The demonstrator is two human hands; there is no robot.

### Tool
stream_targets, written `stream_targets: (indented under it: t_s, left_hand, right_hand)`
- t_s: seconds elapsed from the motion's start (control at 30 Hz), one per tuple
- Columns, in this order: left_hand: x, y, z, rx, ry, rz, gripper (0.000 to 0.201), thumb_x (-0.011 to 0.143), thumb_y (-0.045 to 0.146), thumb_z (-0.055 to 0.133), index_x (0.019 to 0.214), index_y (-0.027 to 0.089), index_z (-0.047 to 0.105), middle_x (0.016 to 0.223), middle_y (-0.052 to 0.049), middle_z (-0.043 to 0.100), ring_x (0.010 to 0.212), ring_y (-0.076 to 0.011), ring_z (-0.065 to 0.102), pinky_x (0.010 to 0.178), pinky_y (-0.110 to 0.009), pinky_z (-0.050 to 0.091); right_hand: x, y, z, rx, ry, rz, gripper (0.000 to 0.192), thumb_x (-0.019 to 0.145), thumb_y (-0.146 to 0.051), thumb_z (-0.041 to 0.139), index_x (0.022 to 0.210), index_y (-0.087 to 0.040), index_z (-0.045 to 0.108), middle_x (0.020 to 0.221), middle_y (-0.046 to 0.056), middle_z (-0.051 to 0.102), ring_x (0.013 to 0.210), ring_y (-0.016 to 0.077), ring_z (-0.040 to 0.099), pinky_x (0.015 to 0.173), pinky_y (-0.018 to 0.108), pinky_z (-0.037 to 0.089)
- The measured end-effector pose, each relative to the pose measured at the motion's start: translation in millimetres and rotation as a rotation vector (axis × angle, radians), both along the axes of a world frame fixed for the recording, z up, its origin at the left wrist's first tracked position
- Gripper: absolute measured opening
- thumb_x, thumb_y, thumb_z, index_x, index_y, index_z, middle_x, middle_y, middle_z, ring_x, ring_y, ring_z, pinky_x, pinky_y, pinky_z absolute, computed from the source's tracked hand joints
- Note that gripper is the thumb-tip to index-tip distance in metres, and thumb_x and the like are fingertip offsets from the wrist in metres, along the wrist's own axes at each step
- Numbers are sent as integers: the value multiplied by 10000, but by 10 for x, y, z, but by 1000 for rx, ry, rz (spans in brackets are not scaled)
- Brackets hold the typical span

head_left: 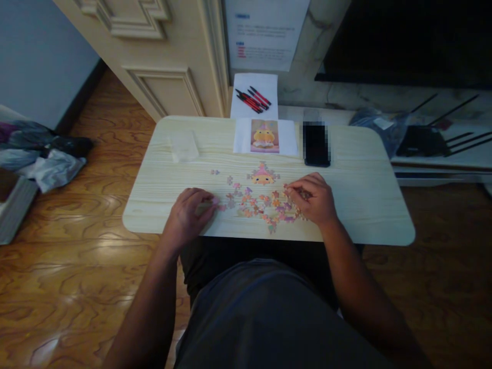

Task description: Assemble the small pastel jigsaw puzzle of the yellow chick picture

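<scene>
Loose jigsaw puzzle pieces [253, 205] in orange, pink and purple lie scattered between my hands. Just beyond them is a joined section of the puzzle [263, 176], showing a pink hat and a yellow face with eyes. My left hand [189, 212] rests at the left edge of the scatter, thumb and fingertips brought together on a small pinkish puzzle piece, partly hidden. On the right side, my right hand [314, 197] pinches an orange puzzle piece [286, 188] at its fingertips. More pieces lie under and beside that palm, partly covered.
A printed reference picture [265, 136] lies at the table's far edge, beside a black phone [316, 144]. Clear plastic packaging [184, 146] sits at the far left of the table [369, 205]. Several red-and-black pens [253, 99] lie on white paper behind it.
</scene>
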State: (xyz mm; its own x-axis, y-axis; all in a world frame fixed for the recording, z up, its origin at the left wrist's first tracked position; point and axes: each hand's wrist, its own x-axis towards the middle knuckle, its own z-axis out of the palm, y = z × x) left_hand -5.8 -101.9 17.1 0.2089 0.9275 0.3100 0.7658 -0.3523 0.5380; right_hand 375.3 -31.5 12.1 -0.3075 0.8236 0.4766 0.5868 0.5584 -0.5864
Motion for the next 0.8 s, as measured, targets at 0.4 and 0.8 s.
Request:
stream_targets:
  t_s: [0.4, 0.8]
  left_hand:
    - [552, 73, 30, 53, 3, -226, 111, 1091, 263, 662, 1129, 198, 744, 1083, -99, 795, 1010, -265, 703, 918, -436, 558]
    - [517, -151, 99, -14, 126, -189, 103, 1088, 254, 660, 1065, 219, 754, 1067, -88, 754, 1016, -279, 638, 898, -449, 509]
  right_hand:
    - [-5, -18, 42, 7, 39, 63, 116, 1006, -284, 744, 902, -288, 795, 879, 22, 840, 821, 259, 697, 870, 484, 544]
    - [-279, -340, 311, -189, -279, 334, 76, 991, -331, 852, 1008, -285, 793, 1020, 34, 827, 1098, 302, 736, 1216, 572, 469]
